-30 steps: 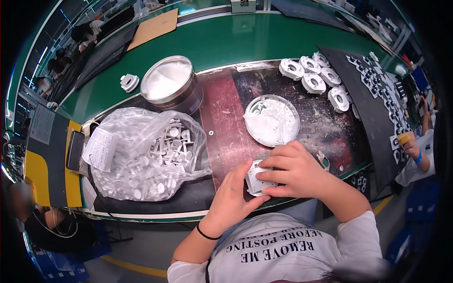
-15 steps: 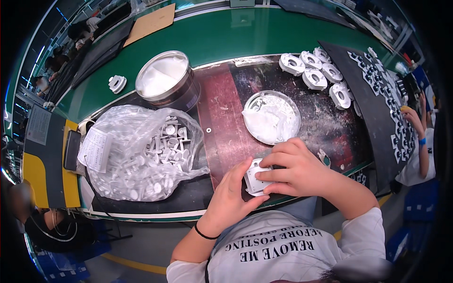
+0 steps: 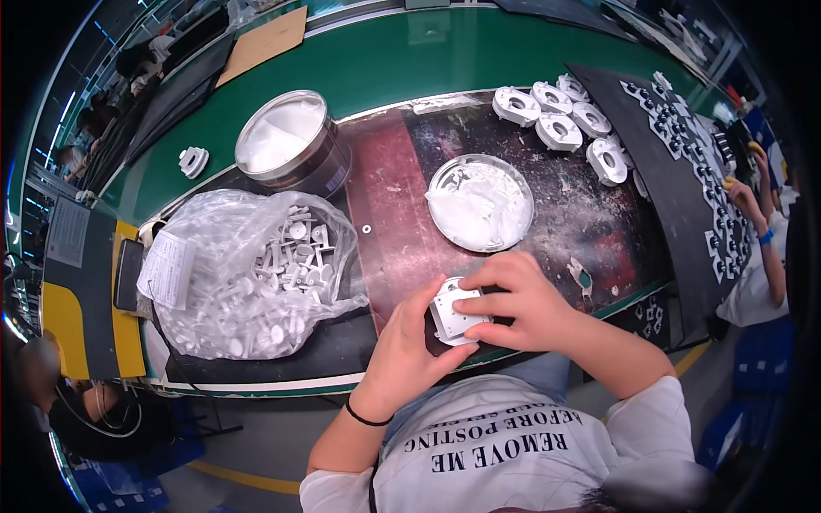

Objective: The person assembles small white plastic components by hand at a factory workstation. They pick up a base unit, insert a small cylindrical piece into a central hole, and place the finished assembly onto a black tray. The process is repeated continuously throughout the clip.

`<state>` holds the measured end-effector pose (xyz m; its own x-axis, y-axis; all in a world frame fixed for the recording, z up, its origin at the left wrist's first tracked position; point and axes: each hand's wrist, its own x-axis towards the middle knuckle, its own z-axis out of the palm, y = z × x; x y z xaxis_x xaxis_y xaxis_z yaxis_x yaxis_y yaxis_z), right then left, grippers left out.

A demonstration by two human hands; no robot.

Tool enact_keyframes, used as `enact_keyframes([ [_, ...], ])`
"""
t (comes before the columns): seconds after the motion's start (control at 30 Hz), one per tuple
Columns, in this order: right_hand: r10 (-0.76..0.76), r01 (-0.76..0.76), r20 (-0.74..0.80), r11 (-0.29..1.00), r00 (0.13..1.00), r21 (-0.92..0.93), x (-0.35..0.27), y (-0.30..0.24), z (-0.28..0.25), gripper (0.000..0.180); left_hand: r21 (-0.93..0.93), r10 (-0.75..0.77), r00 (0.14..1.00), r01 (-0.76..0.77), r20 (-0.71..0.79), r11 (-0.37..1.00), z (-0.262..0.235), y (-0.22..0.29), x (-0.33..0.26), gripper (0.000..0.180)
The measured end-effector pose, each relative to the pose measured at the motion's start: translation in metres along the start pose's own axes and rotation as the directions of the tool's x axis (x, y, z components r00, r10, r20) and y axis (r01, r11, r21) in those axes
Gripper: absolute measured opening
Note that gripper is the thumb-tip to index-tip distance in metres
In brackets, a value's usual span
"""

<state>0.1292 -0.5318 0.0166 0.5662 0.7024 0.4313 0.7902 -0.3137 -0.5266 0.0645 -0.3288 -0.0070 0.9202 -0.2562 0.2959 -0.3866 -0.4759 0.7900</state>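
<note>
Item, in your hands: one white part (image 3: 448, 315) with a flat, holed plate uppermost, at the near edge of the work surface (image 3: 385, 175), in front of you; whether it rests on the surface or is lifted cannot be told.

Your left hand (image 3: 409, 346): fingers along the part's left side, thumb at its near edge, gripping it. Your right hand (image 3: 523, 306): fingers bent over the plate and its right side, thumb near the lower corner, gripping it as well; contacts underneath are hidden.

Beyond your hands: one round metal dish (image 3: 449, 176), holding a white mass.

To your left: one clear plastic bag (image 3: 184, 329), its mouth toward the right, filled with small white pieces (image 3: 295, 261); a printed paper (image 3: 167, 272) lies on its left side. Behind the bag: one metal tin (image 3: 329, 167), white material inside. Left of the tin: one loose white housing (image 3: 193, 162). Between bag and dish: one small white ring (image 3: 366, 229).

To your far right: a cluster of white housings (image 3: 556, 145) with round openings, beside a dark sheet (image 3: 654, 171) bearing many small black-and-white parts (image 3: 711, 201). Past that sheet: another person's hand (image 3: 746, 203).
</note>
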Motion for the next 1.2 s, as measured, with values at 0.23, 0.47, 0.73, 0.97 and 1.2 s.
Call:
enact_keyframes([
  [0.23,0.160,-0.144,-0.139,0.983,0.977,0.118,-0.015,-0.007,0.021,0.037,-0.010,0.020,0.998,-0.021,-0.056,1.000,0.001,0.004,0.003,0.085],
  [0.47,-0.099,0.047,-0.210,0.969,0.973,-0.242,-0.019,-0.019,0.020,0.027,-0.003,0.023,0.998,-0.023,-0.059,1.000,0.002,0.001,0.001,0.085],
  [0.73,-0.075,0.033,-0.163,0.969,0.984,-0.244,-0.022,-0.018,0.019,0.027,-0.030,0.019,0.998,-0.021,-0.063,0.999,0.003,0.002,0.002,0.085],
  [0.97,-0.018,-0.007,-0.195,0.992,0.981,-0.124,-0.020,-0.020,0.020,0.028,0.037,0.064,0.997,-0.062,-0.044,0.997,0.002,0.001,0.001,0.071],
  [1.2,-0.013,-0.027,-0.157,0.969,0.988,-0.247,-0.020,-0.029,0.020,0.030,0.039,0.074,0.996,-0.072,-0.058,0.997,0.003,-0.001,0.000,0.068],
])
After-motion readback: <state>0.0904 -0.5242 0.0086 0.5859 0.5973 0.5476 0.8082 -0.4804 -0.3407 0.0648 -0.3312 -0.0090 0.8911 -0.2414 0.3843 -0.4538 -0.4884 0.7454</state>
